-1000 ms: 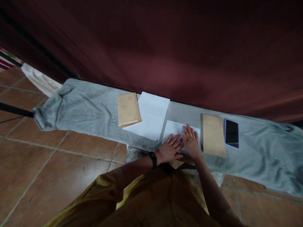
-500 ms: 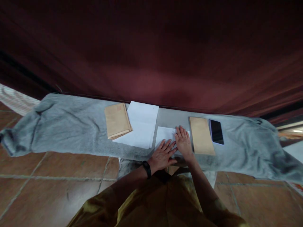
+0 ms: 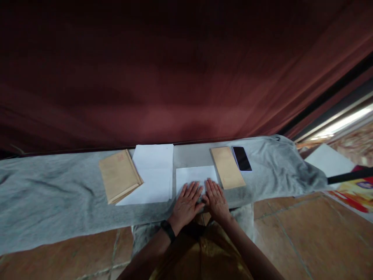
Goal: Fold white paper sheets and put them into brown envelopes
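Bottom centre, fingers (image 3: 192,189): straight, slightly apart, gripping nothing.
Hands: left hand (image 3: 186,205) and right hand (image 3: 216,200) lay palm-down, side by side, on white sheet (image 3: 192,175); probably pinning it flat.
Sheet: mid-frame on grey cloth (image 3: 58,194).
Right of it: brown envelope (image 3: 227,167), phone (image 3: 241,158).
Left of it: loose paper (image 3: 153,171), envelope stack (image 3: 119,175).

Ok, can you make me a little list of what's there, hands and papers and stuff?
Left hand: flat, fingers on the small white sheet
Right hand: flat on the same sheet, beside the left
Left of sheet: bigger white paper, then stacked brown envelopes
Right of sheet: one brown envelope, then a dark phone
Underneath: grey cloth
Behind: dark red curtain
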### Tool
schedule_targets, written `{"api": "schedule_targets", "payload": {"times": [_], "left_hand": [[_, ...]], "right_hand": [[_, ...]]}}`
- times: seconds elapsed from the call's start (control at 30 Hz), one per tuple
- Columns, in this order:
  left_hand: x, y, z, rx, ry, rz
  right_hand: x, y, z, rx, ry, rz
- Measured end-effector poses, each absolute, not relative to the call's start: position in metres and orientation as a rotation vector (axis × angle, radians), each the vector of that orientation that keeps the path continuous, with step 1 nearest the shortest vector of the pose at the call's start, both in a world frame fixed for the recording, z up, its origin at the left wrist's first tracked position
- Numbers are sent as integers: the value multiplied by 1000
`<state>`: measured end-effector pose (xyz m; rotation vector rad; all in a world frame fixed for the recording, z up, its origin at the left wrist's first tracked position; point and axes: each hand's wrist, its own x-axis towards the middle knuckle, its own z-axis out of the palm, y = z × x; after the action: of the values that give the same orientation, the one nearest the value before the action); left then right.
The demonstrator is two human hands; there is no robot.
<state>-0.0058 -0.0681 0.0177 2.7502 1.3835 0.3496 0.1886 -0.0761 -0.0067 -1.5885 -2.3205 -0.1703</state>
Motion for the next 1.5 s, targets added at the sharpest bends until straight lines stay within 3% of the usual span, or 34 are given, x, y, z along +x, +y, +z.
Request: {"api": "schedule_targets", "payload": {"times": [0.43, 1.23, 1.5], "left_hand": [[-17, -92, 8, 2622, 1687, 379], [-18, -92, 8, 2612, 1674, 448], [-16, -85, 18, 2526, 1672, 547]], "right_hand": [[231, -112, 5, -1504, -2426, -135], [241, -52, 34, -1340, -2901, -155], [235, -40, 79, -1363, -2820, -149]]}}
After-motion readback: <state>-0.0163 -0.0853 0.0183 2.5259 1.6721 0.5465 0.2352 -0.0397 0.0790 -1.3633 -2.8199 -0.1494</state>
